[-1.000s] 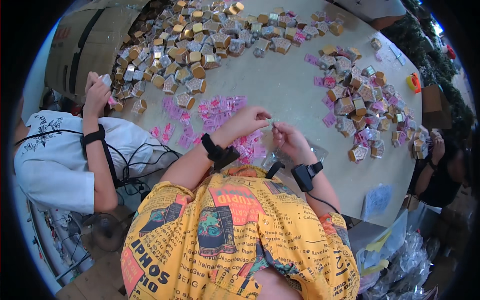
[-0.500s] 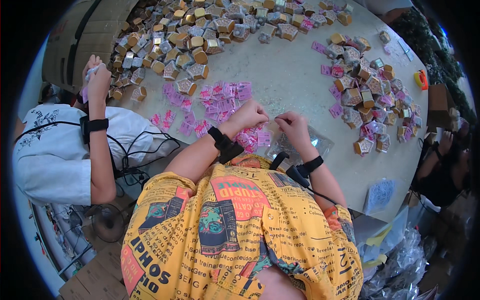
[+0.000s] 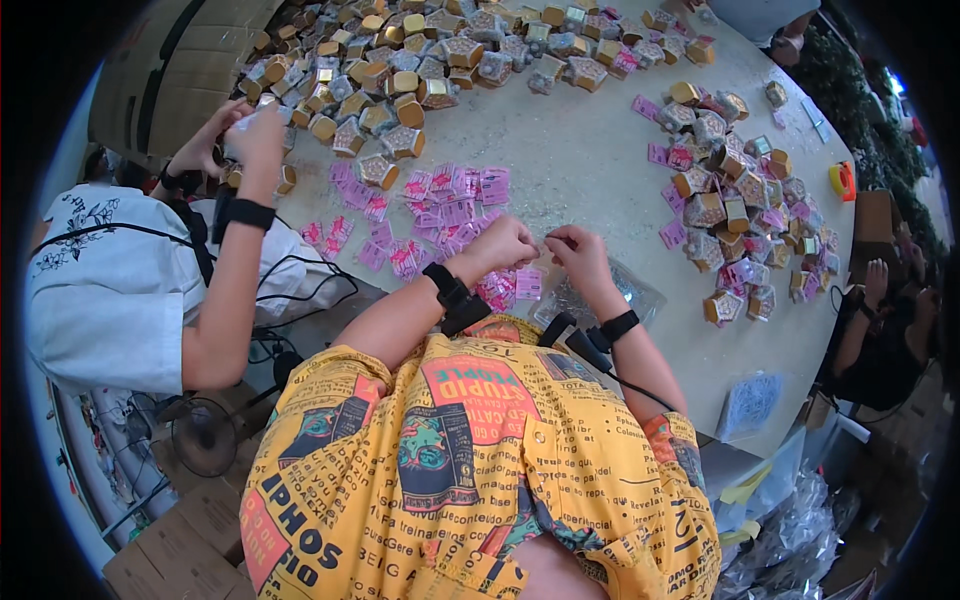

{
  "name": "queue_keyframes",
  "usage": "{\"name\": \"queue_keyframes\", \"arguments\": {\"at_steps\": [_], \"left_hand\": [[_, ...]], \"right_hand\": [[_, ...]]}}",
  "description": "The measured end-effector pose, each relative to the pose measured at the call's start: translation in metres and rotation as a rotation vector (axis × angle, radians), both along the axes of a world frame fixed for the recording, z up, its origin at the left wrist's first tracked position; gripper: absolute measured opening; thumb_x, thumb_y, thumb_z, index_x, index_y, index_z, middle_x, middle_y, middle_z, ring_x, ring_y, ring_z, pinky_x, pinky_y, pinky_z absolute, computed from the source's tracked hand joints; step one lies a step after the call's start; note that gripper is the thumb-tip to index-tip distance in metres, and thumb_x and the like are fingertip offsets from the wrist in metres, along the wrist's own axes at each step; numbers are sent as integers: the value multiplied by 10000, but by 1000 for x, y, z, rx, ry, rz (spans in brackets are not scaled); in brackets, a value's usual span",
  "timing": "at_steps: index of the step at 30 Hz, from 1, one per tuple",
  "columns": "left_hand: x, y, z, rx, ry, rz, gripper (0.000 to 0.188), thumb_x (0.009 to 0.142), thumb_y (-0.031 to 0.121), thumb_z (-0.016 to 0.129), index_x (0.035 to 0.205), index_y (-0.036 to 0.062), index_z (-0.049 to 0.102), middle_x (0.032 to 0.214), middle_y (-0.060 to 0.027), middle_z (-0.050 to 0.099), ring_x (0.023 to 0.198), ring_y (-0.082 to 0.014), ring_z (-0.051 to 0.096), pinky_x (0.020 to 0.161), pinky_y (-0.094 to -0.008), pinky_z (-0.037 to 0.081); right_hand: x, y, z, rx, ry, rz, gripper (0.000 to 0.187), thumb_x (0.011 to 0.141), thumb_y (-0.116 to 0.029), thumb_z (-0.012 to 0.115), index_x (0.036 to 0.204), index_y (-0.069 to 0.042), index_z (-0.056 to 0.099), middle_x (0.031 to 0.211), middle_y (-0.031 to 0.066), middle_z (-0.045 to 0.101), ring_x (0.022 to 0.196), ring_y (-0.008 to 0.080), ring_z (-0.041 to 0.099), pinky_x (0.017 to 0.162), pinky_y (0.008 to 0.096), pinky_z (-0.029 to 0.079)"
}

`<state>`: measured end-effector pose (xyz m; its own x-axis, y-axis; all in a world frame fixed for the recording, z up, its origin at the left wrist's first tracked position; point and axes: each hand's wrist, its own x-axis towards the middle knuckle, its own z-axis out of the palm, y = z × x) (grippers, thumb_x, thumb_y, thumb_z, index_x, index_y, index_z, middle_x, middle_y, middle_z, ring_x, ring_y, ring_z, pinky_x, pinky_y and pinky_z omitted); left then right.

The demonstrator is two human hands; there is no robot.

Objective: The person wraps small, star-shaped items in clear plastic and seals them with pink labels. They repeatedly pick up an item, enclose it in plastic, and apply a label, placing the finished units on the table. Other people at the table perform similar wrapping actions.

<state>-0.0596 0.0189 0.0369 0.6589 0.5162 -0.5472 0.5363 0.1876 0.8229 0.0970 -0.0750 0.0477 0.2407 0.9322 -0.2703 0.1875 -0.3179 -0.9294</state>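
My left hand [image 3: 503, 244] and my right hand [image 3: 582, 262] meet almost fingertip to fingertip over the near part of the table. Each is closed in a pinch; whatever is between the fingers is too small to make out. Beneath and beside my left hand lie pink printed cards [image 3: 457, 212], spread in a loose heap. Close under my right wrist is a clear plastic bag [image 3: 632, 296] with small shiny bits in it, partly hidden by the hand.
Gold-lidded, wrapped jars [image 3: 405, 80] crowd the table's far left; another pile of jars with pink cards [image 3: 735, 190] stands right. An orange tape dispenser [image 3: 842, 181] and a bag of clear strands [image 3: 753, 402] lie near the right edge. A co-worker's hand [image 3: 262, 135] works at left.
My hands stay pinched, their fingertips slightly closer together. The co-worker's arms at left have swung right, toward the jar pile. The whole view has shifted slightly.
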Motion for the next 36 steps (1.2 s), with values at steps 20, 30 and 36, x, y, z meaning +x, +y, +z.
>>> {"name": "queue_keyframes", "arguments": {"at_steps": [20,30,36], "left_hand": [[-2,-19,-4,582,88,-126,133,694,109,632,734,-8,681,719,-233,620,718,-359,637,673,-407,507],[-5,-17,-13,541,96,-128,163,694,152,667,756,2,681,680,-193,631,650,-310,646,626,-374,501],[-6,-15,-22,395,120,-74,185,693,171,674,758,-2,680,678,-191,634,642,-307,643,620,-375,497]], "right_hand": [[6,9,-17,-87,-33,249,133,787,-71,618,860,26,672,659,55,629,572,101,595,532,253,477],[1,8,-5,-30,-194,316,123,745,-38,592,817,18,675,681,166,646,618,253,646,601,341,507],[3,6,-33,128,-484,318,117,744,-44,568,813,-7,655,825,161,640,759,331,630,697,407,505]]}}
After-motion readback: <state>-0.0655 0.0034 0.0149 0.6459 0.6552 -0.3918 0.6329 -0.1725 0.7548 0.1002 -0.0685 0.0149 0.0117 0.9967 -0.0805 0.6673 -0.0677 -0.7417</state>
